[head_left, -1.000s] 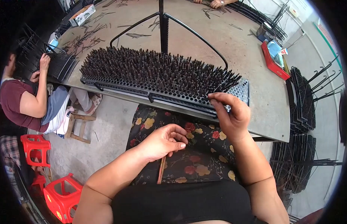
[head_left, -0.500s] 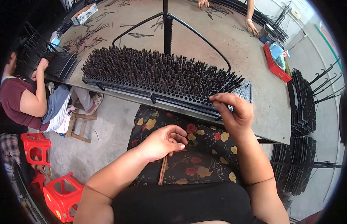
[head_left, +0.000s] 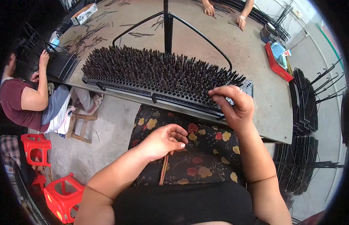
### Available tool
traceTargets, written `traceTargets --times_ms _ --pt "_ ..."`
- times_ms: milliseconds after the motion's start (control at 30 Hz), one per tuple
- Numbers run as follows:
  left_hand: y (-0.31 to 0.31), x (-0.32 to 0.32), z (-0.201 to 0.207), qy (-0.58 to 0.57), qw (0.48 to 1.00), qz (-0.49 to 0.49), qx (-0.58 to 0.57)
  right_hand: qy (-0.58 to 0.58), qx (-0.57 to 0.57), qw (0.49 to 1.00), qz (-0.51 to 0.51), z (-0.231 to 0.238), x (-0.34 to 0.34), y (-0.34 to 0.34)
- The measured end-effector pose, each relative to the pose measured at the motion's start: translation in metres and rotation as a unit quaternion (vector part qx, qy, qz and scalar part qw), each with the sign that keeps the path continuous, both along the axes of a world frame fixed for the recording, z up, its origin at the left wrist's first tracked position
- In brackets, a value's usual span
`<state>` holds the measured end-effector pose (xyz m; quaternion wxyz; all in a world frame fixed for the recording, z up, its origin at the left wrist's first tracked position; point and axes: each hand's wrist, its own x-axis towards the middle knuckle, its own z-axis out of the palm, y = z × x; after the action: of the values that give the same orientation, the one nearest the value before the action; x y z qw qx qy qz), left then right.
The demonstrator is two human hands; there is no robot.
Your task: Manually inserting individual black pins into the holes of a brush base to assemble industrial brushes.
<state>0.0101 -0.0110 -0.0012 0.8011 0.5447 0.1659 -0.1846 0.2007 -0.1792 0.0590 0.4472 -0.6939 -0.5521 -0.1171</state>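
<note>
Broadly, a worktable stretches beyond the right hand; floral cloth spreads beneath the left hand. Leftward from the right fingertips, a perforated black rack bears densely packed dark rods. Thumb and forefinger nearly meet beside the rods; whether they pinch one, I cannot tell. Below the loosely curled left hand hang thin brownish strips, their hold unclear.
</note>
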Motion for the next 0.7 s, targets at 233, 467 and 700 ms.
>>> traceTargets --times_ms 233,467,700 --pt "0.001 0.000 0.002 -0.001 1.000 0.009 0.011 0.015 0.038 0.993 -0.112 -0.006 0.000 0.005" --pt "0.003 0.002 0.003 0.004 1.000 0.017 0.013 -0.104 -0.062 0.989 -0.080 -0.003 0.005 0.003" --pt "0.004 -0.002 -0.004 -0.015 0.999 0.038 0.013 -0.135 -0.117 0.979 -0.095 -0.003 -0.005 -0.003"
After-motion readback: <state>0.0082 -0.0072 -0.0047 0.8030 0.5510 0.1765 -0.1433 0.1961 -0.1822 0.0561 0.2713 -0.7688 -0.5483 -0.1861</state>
